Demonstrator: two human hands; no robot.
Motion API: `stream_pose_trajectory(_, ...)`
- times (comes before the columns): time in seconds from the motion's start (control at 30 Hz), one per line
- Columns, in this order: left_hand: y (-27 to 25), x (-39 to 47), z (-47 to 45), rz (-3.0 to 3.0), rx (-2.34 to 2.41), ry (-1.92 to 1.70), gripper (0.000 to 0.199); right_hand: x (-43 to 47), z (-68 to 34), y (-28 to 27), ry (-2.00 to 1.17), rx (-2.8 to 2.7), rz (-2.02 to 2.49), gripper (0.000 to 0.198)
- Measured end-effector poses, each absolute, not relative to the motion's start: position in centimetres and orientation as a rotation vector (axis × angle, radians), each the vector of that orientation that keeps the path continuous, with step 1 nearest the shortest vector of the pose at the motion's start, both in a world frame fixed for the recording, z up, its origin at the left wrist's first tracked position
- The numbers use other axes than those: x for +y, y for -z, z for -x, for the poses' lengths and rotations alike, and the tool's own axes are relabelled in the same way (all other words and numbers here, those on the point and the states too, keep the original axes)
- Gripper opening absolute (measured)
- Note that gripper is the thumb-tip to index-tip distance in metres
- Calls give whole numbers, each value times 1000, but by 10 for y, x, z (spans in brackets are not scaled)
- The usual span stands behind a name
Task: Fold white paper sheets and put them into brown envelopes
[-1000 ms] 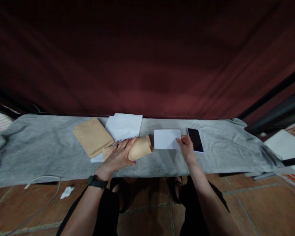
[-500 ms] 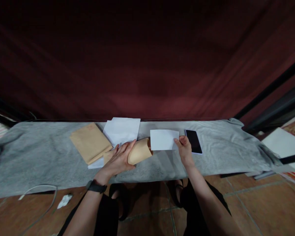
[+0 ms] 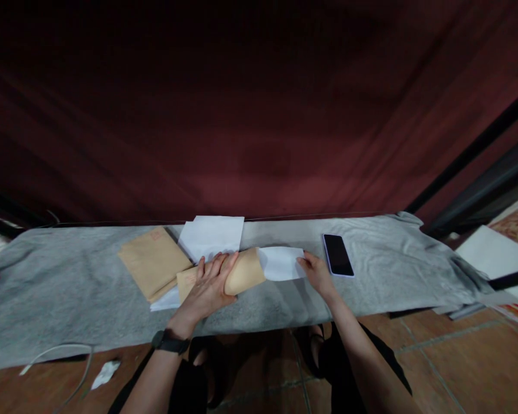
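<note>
Across a brown paper envelope (image 3: 247,271) lies my left hand (image 3: 208,288), thumb and fingers gripping its sides so that it bows upward. The envelope's mouth faces right. A white sheet of paper (image 3: 281,264) has its left end at or inside that mouth; how deep it goes is hidden. My right hand (image 3: 317,276) pinches the sheet's right edge between thumb and fingers. Left of the envelope rests a pile of brown envelopes (image 3: 154,262), the top one with a small reddish mark. White sheets (image 3: 213,237) lie behind my left hand, and more white paper (image 3: 164,300) shows under the pile.
A phone (image 3: 338,255) with a dark screen lies just right of my right hand. Grey cloth (image 3: 397,270) covers the long, narrow surface. Behind it hangs a dark red curtain (image 3: 259,144). A white cable (image 3: 60,347) and crumpled tissue (image 3: 106,374) are at the lower left.
My right hand has brought the white sheet left and down to the envelope's mouth, which was gaping before. My left hand keeps its grip. The view has shifted slightly.
</note>
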State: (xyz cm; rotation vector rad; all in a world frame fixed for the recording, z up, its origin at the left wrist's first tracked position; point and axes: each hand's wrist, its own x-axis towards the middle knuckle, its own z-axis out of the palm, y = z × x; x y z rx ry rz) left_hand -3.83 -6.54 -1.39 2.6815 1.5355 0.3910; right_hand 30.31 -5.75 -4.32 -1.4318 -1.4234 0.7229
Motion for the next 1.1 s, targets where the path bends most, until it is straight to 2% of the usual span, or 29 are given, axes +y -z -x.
stream_pose_trajectory(0.67,14,-64,32,-2663,1483,-359,112,-53,-319,38,-924,-1342,1445,32)
stream_pose_trajectory(0.87,9,-70,18,-2739,1376,-378,110,-54,-303,35,-940,-1384,1407,21)
stream_pose_trajectory(1.1,8,-69,-4,-2775,1345,-462,108,-70,-255,33,-804,-1372,1302,13)
